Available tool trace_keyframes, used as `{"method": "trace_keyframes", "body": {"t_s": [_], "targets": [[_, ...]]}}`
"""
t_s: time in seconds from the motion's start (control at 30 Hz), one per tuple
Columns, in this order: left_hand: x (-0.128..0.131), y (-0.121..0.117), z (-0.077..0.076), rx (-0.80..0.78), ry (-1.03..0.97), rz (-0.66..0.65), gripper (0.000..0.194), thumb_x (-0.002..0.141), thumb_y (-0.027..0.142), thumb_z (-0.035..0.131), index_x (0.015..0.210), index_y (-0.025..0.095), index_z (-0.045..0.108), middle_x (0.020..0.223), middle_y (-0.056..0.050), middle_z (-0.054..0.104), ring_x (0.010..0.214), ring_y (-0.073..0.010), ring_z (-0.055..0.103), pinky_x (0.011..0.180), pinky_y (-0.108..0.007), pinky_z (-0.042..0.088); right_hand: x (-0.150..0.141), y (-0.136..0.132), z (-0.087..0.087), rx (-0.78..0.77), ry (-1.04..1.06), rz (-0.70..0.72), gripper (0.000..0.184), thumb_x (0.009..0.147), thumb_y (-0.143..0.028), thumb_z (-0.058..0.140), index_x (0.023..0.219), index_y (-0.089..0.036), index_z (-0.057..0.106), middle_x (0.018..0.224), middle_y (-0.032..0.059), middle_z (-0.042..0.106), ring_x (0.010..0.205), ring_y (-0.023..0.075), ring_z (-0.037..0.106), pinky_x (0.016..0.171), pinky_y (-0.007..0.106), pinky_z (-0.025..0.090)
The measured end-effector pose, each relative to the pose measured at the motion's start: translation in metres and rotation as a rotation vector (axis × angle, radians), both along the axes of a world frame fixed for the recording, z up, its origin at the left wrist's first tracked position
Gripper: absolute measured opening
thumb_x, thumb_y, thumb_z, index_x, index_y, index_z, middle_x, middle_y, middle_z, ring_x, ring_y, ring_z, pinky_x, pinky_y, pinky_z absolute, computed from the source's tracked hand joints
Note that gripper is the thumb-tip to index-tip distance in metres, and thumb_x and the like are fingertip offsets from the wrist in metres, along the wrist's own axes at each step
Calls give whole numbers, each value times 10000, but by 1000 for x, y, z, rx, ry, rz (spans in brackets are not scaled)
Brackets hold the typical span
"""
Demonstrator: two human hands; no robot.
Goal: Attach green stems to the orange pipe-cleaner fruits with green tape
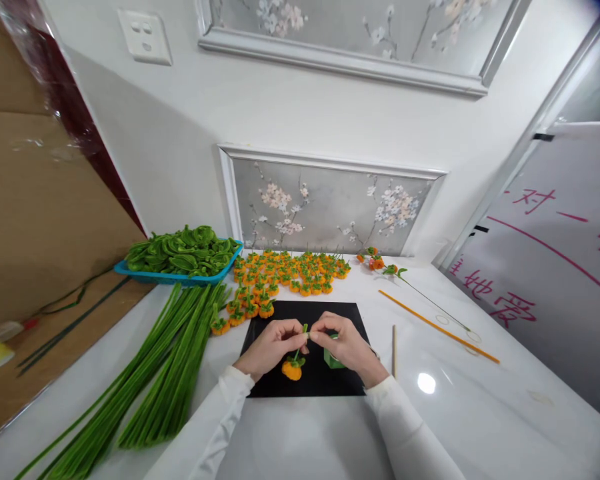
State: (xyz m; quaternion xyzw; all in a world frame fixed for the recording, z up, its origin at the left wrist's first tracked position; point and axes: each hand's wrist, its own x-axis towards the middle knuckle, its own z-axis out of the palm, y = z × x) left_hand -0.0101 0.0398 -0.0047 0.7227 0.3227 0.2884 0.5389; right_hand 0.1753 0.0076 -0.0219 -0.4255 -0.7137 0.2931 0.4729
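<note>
Over the black mat, my left hand pinches the green stem of an orange fuzzy pipe-cleaner flower. The bloom hangs downward below the fingers, with green leaf loops at its base. My right hand has its thumb and forefinger pressed together at the same stem, fingertips meeting those of my left. A small pale-green bit shows between them, too small to name. Partly covered by my right hand, a green roll-like item rests on the mat.
Rows of orange pumpkin-like flowers stand behind the mat. Left are a blue tray of green leaf loops and green pipe cleaners. To the right lie a wooden stick, an orange pipe cleaner and a finished flower stem.
</note>
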Motion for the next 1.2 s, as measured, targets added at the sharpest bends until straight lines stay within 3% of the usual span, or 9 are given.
{"method": "trace_keyframes", "body": {"t_s": [0.17, 0.4, 0.6, 0.7, 0.77, 0.9, 1.0, 1.1, 1.2], "targets": [[1, 0, -2, 38, 19, -41, 279, 842, 341, 544, 660, 137, 595, 660, -28, 635, 644, -130, 552, 643, -240, 393, 1, 0, 2, -32, 65, 51, 170, 821, -295, 605, 710, -174, 649, 807, 17, 559, 745, 133, 558, 714, 266, 431], [3, -1, 0, 103, 74, -31, 275, 859, 293, 504, 641, 143, 579, 642, -18, 621, 634, -122, 547, 621, -222, 389, -4, 1, -2, -201, 108, 52, 201, 803, -354, 596, 745, -162, 586, 634, -24, 537, 575, 101, 472, 547, 221, 384], [3, -3, 1, 7, 37, -50, 293, 862, 368, 492, 668, 154, 543, 571, 1, 578, 566, -117, 543, 600, -228, 406, -5, 2, -3, -112, 38, -6, 150, 815, -276, 564, 714, -165, 570, 640, -26, 514, 582, 98, 454, 558, 221, 378], [4, -4, 2, -36, 30, -44, 309, 856, 418, 492, 694, 158, 533, 528, 22, 538, 517, -110, 529, 567, -225, 394, -5, 0, -1, -70, 21, -16, 46, 815, -222, 560, 823, -181, 577, 637, -39, 502, 589, 100, 461, 573, 221, 388], [4, -5, 2, -52, 24, -39, 326, 850, 446, 494, 698, 159, 528, 523, 28, 526, 506, -109, 527, 552, -221, 387, -5, -1, 1, -46, 6, -10, 88, 818, -195, 551, 902, -192, 579, 645, -40, 511, 596, 104, 476, 585, 226, 399], [4, -6, 4, -73, 8, -43, 342, 852, 452, 488, 674, 161, 514, 539, 28, 520, 517, -106, 524, 548, -217, 391, -5, -3, 5, 74, -88, -29, 117, 847, -170, 515, 772, -188, 602, 705, -7, 534, 638, 115, 506, 611, 239, 404], [4, -6, 6, -38, 27, -40, 338, 882, 411, 440, 687, 154, 543, 614, -1, 569, 599, -116, 544, 613, -231, 421, -5, -3, 5, 131, -131, -47, 146, 859, -150, 509, 758, -190, 607, 710, -2, 539, 666, 124, 517, 631, 245, 400], [5, -7, 3, 32, 42, 27, 171, 802, 328, 579, 830, 159, 585, 751, -7, 603, 688, -128, 559, 654, -240, 439, -5, -2, 3, 142, -144, -67, 141, 847, -121, 520, 768, -192, 613, 705, -3, 551, 669, 128, 523, 628, 244, 397], [7, -7, -2, 137, 38, 137, 221, 706, 236, 669, 906, 179, 592, 731, 21, 591, 668, -123, 549, 644, -237, 440, -6, -1, 0, 139, -147, -76, 141, 838, -114, 529, 764, -191, 620, 706, -2, 555, 655, 127, 527, 608, 239, 394]]}}
